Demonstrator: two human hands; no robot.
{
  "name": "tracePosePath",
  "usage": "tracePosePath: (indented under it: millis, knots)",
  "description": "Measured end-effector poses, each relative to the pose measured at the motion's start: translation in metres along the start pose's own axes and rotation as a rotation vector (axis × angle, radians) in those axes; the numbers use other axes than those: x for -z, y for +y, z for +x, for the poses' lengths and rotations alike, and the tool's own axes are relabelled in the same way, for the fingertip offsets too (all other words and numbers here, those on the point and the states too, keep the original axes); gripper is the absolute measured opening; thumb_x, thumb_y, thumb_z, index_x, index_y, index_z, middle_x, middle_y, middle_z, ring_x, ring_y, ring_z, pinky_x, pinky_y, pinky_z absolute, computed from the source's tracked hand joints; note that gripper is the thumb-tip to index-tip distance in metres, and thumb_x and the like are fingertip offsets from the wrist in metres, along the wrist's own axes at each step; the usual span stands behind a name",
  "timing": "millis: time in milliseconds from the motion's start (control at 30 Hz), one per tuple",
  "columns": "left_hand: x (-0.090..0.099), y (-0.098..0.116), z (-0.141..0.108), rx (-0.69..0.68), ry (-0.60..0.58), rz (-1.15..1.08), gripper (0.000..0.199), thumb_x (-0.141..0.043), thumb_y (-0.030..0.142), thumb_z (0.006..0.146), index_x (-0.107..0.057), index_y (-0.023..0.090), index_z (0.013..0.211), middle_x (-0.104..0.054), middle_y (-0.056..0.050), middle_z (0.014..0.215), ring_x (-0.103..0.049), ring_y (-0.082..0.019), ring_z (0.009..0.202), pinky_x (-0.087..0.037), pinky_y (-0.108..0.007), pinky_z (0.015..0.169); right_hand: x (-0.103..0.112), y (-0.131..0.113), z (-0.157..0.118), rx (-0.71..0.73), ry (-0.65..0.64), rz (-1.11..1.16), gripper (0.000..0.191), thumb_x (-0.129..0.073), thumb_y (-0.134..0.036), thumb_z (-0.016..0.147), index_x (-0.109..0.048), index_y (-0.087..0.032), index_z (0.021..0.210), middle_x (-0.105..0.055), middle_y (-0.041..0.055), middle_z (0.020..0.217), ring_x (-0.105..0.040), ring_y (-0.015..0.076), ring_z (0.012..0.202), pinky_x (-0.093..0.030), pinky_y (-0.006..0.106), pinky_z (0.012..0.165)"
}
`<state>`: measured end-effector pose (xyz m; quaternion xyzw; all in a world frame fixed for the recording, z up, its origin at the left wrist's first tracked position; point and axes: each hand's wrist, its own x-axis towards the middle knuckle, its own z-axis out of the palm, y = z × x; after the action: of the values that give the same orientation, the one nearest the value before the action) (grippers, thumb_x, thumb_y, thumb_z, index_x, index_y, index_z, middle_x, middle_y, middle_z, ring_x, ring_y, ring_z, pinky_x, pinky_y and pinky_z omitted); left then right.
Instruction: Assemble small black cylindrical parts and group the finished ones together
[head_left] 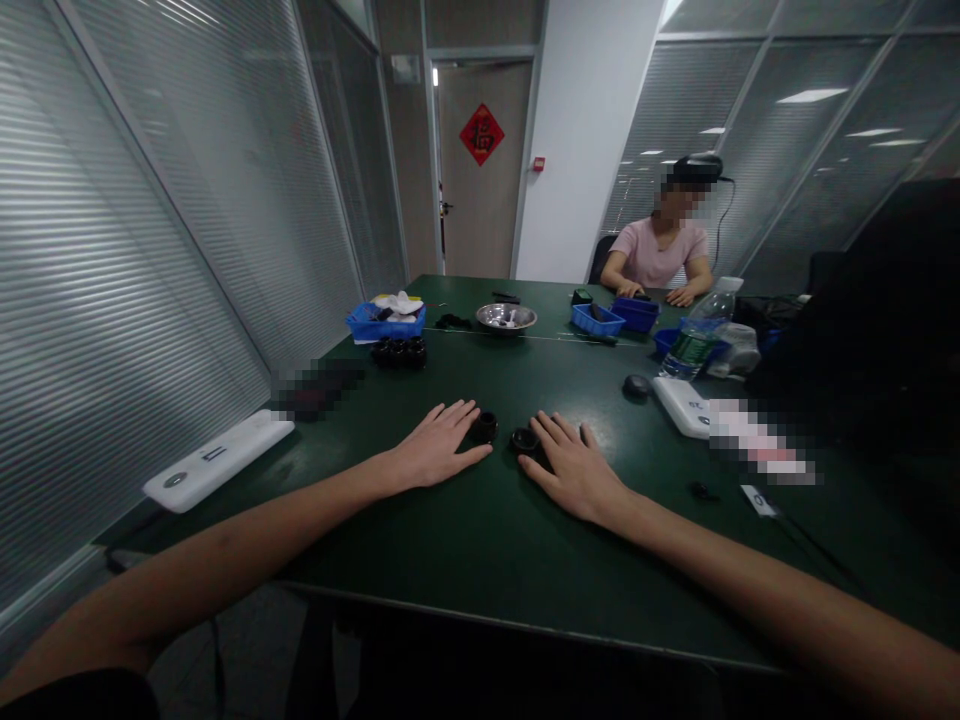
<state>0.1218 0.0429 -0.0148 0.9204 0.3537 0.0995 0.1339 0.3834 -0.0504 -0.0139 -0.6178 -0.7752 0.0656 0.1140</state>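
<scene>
My left hand (442, 443) lies flat on the dark green table, fingers stretched out. Just beyond its thumb and fingertips stands a small black cylindrical part (487, 427) with a round opening. Opposite it, my right hand (571, 460) rests palm down with its fingers apart. A black ring-shaped part (523, 440) sits by its thumb and fingertips; whether they touch it I cannot tell. Neither hand grips anything. Farther off at the left, several similar black parts (400, 352) are grouped together.
Blue bins (363, 328) and a metal bowl (487, 322) stand farther back. White devices (225, 455) lie at both sides. At right are a mouse (636, 388), a plastic bottle (694, 335) and a cable tag (759, 501). A person (656, 255) sits across the table.
</scene>
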Motion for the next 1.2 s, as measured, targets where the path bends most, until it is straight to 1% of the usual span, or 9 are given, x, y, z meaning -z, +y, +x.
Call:
tracePosePath:
  millis: [167, 300, 367, 467, 633, 767, 833, 1000, 1200]
  knots:
    - [0.003, 0.001, -0.001, 0.005, 0.022, -0.046, 0.082, -0.038, 0.072, 0.099, -0.036, 0.015, 0.159, -0.03, -0.016, 0.167, -0.026, -0.034, 0.155, -0.011, -0.053, 0.127, -0.002, 0.006, 0.0, 0.021, 0.025, 0.061, 0.075, -0.04, -0.068, 0.1, -0.04, -0.019, 0.157, -0.032, 0.0173, 0.167, -0.022, 0.04, 0.156, -0.012, 0.07, 0.122]
    - [0.007, 0.003, -0.003, -0.054, 0.072, -0.11, 0.07, -0.042, 0.065, 0.101, -0.047, 0.016, 0.151, -0.049, -0.016, 0.155, -0.044, -0.033, 0.143, -0.027, -0.052, 0.122, 0.002, 0.006, 0.0, 0.053, 0.132, 0.14, 0.051, -0.054, -0.055, 0.099, -0.056, -0.024, 0.14, -0.057, 0.0137, 0.148, -0.048, 0.0374, 0.141, -0.023, 0.073, 0.118]
    - [0.008, 0.005, -0.003, -0.101, 0.083, -0.13, 0.064, -0.045, 0.063, 0.102, -0.052, 0.017, 0.145, -0.056, -0.014, 0.147, -0.051, -0.03, 0.136, -0.037, -0.049, 0.117, 0.006, 0.004, -0.001, 0.071, 0.185, 0.182, 0.042, -0.061, -0.048, 0.097, -0.06, -0.023, 0.132, -0.066, 0.0121, 0.134, -0.06, 0.0336, 0.126, -0.038, 0.065, 0.112]
    - [0.007, 0.01, -0.005, -0.176, 0.072, -0.146, 0.056, -0.046, 0.06, 0.103, -0.054, 0.019, 0.141, -0.059, -0.012, 0.142, -0.054, -0.029, 0.132, -0.042, -0.047, 0.113, 0.01, 0.0, -0.002, 0.089, 0.24, 0.237, 0.037, -0.064, -0.034, 0.096, -0.059, -0.023, 0.131, -0.07, 0.01, 0.123, -0.067, 0.029, 0.111, -0.053, 0.051, 0.099]
    - [0.006, 0.019, -0.008, -0.312, 0.038, -0.108, 0.055, -0.043, 0.058, 0.104, -0.05, 0.021, 0.144, -0.055, -0.012, 0.148, -0.049, -0.029, 0.139, -0.034, -0.05, 0.121, 0.008, -0.006, -0.004, 0.216, 0.328, 0.242, 0.048, -0.059, -0.017, 0.096, -0.051, -0.025, 0.143, -0.066, 0.0102, 0.127, -0.066, 0.0269, 0.112, -0.056, 0.048, 0.098]
    - [0.006, 0.021, -0.008, -0.339, 0.038, -0.102, 0.056, -0.043, 0.058, 0.104, -0.05, 0.021, 0.145, -0.054, -0.013, 0.15, -0.049, -0.029, 0.14, -0.033, -0.05, 0.122, 0.01, -0.014, -0.007, 0.477, 0.285, 0.215, 0.054, -0.049, -0.013, 0.1, -0.043, -0.026, 0.152, -0.056, 0.0123, 0.142, -0.058, 0.0267, 0.126, -0.056, 0.049, 0.103]
    - [0.005, 0.02, -0.008, -0.348, 0.042, -0.102, 0.057, -0.044, 0.059, 0.104, -0.05, 0.019, 0.146, -0.053, -0.014, 0.15, -0.048, -0.029, 0.141, -0.033, -0.049, 0.122, 0.011, -0.017, -0.008, 0.565, 0.267, 0.193, 0.056, -0.048, -0.012, 0.1, -0.04, -0.026, 0.155, -0.052, 0.0125, 0.148, -0.053, 0.0275, 0.133, -0.053, 0.051, 0.108]
    - [0.003, 0.015, -0.006, -0.306, 0.042, -0.117, 0.062, -0.047, 0.062, 0.101, -0.053, 0.018, 0.144, -0.051, -0.015, 0.153, -0.044, -0.03, 0.145, -0.033, -0.048, 0.123, 0.015, -0.02, -0.009, 0.604, 0.26, 0.171, 0.057, -0.046, -0.011, 0.1, -0.039, -0.023, 0.155, -0.05, 0.0139, 0.15, -0.05, 0.0279, 0.135, -0.05, 0.052, 0.111]
    - [0.002, 0.012, -0.003, -0.321, 0.031, -0.176, 0.051, -0.05, 0.058, 0.102, -0.058, 0.025, 0.141, -0.052, -0.009, 0.152, -0.043, -0.027, 0.146, -0.03, -0.047, 0.124, 0.021, -0.026, -0.009, 0.663, 0.193, 0.058, 0.06, -0.048, -0.007, 0.096, -0.04, -0.019, 0.154, -0.047, 0.0143, 0.155, -0.043, 0.0307, 0.141, -0.045, 0.055, 0.116]
